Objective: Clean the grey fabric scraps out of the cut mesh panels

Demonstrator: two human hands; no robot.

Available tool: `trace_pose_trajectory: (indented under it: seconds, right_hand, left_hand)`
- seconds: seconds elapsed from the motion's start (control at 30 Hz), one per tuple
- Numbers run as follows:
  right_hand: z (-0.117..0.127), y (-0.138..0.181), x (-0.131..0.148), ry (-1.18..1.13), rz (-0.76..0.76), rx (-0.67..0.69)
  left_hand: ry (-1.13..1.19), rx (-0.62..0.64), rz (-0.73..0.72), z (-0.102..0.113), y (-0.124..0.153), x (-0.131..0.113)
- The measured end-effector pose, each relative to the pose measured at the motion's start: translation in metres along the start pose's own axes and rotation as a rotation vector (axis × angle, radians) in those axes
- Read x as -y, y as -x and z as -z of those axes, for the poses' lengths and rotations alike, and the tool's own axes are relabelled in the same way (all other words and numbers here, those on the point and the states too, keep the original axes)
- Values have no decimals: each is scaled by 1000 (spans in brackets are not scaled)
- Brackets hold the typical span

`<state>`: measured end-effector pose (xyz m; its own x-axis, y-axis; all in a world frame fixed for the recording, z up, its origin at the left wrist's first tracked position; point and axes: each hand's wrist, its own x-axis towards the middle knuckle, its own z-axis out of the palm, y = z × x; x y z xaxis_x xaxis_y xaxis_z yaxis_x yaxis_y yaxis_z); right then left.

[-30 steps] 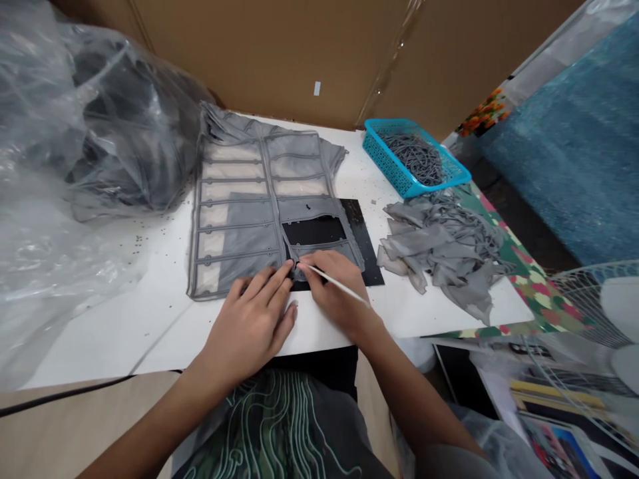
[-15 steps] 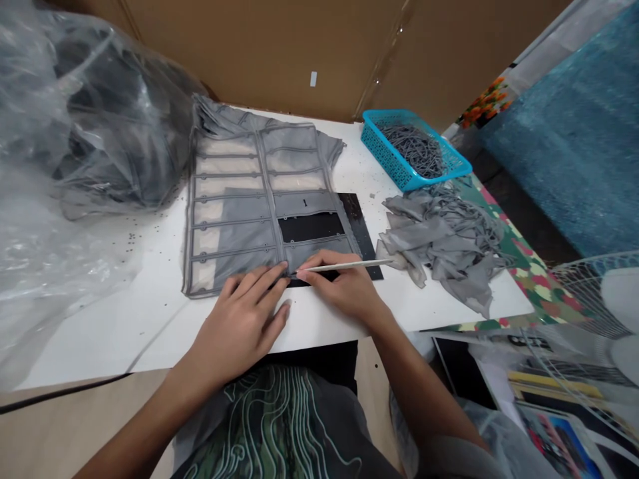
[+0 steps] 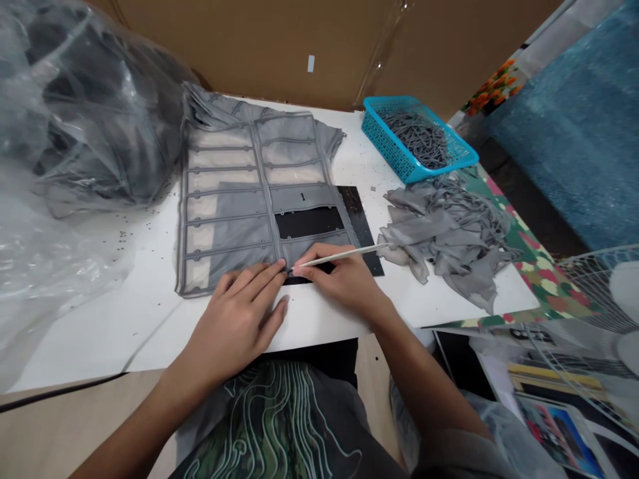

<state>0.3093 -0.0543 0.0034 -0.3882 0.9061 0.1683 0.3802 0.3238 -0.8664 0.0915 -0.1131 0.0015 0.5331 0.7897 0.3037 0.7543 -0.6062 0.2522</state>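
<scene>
Left hand [image 3: 239, 307], fingers laid flat, gripping nothing, at near edge of grey panelled sheet [image 3: 239, 233] on white surface [image 3: 324, 322]; right hand [image 3: 344, 281] pinching slim pale tool [image 3: 344, 255], tip at same edge. Beyond: one panel cleared, black board [image 3: 309, 223] showing; farther panels fabric-filled, apparently undone.

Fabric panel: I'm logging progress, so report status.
Left hand on gray fabric panel. Right hand holding slim pale-handled tool at near edge. Fabric scraps off to right.
</scene>
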Motion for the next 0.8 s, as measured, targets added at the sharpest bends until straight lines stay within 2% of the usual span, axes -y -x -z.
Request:
trace_pose_trajectory:
  seconds: [0.2,0.37,0.6,0.8]
  right_hand:
    - [-13,8,-6,274,293,-112]
    - [-24,14,-3,564,379,-159]
    - [-32,13,5,702,317,-216]
    - [-22,7,-1,619,180,-296]
  left_hand:
    - [-86,-32,-40,-1,-5,-4]
    - [-127,-40,-55,-2,-6,-5]
    - [-126,-35,-51,-2,-6,-4]
    - [-113,-20,-56,0,-8,-1]
